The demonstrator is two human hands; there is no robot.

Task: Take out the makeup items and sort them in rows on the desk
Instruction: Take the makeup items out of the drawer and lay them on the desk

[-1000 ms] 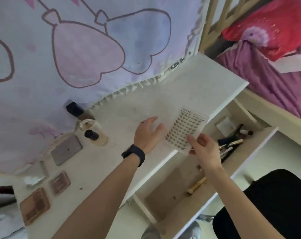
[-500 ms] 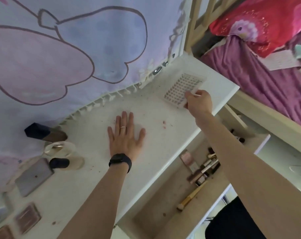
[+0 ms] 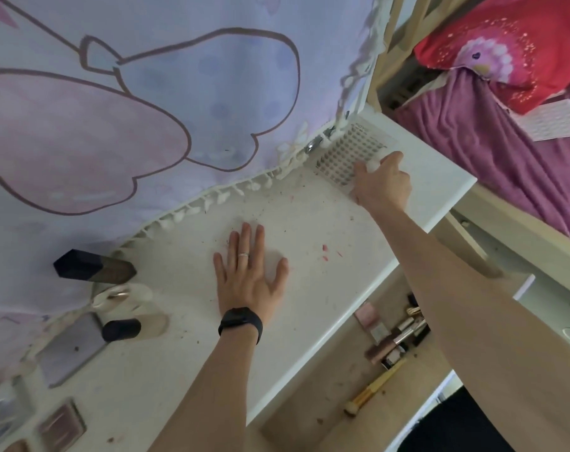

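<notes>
Head cam showed the right hand (image 3: pixel 383 184) w/ fingers curled on the near edge of the lash tray (image 3: pixel 352 151). The tray lay flat at the far right corner of the surface (image 3: pixel 309 230), just beside the curtain hem (image 3: pixel 244 187). Left hand (image 3: pixel 247 272) was flat mid-surface, fingers spread. Risks as I judged them: the tray sat close to the right edge, so a sloppy release could nudge it off toward the bed (image 3: pixel 472 141). The hem fringe could snag it. The forearm crossed the open drawer (image 3: pixel 309 419), so a low pull-back might clip the tubes (image 3: pixel 391 340) inside.

Left hand (image 3: pixel 249 275) flat; right hand (image 3: pixel 383 184) curled, outstretched.
</notes>
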